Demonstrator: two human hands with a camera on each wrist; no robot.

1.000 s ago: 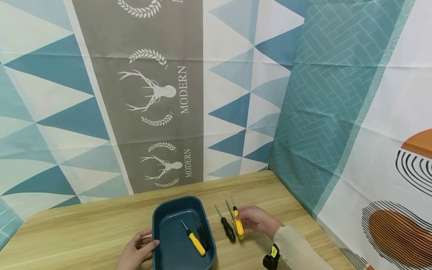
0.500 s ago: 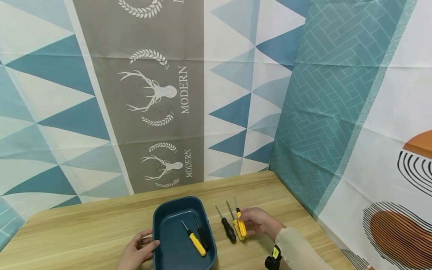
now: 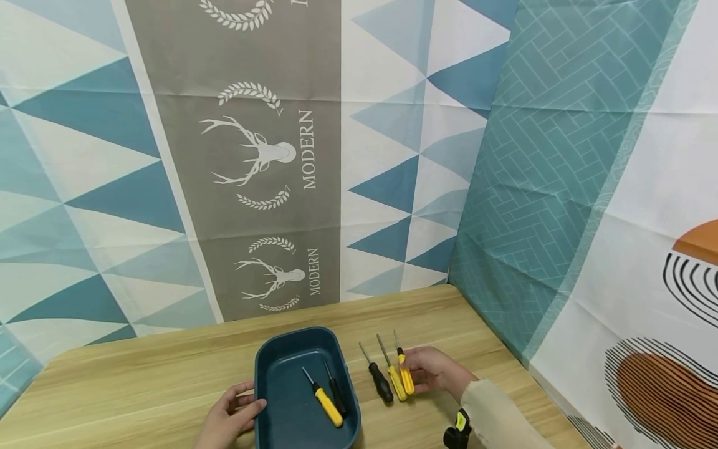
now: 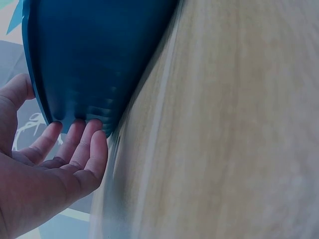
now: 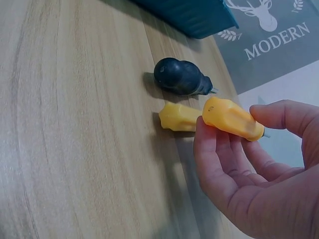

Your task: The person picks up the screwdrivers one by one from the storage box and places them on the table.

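Observation:
My right hand pinches a screwdriver with an orange-yellow handle between thumb and fingers, its shaft pointing away. Just left of it on the table lies a screwdriver with a translucent yellow handle, then one with a bulbous black handle. A dark blue plastic bin stands left of these. Inside lie a yellow-and-black screwdriver and a smaller black-handled one. My left hand holds the bin's left wall, thumb at the rim and fingertips against the outside in the left wrist view.
The wooden table ends at patterned cloths hanging behind and on the right. A small black device with a yellow label is by my right sleeve.
My right hand has moved slightly right with the orange-yellow screwdriver, uncovering more of the translucent yellow one beside it. The left hand and the bin stay put.

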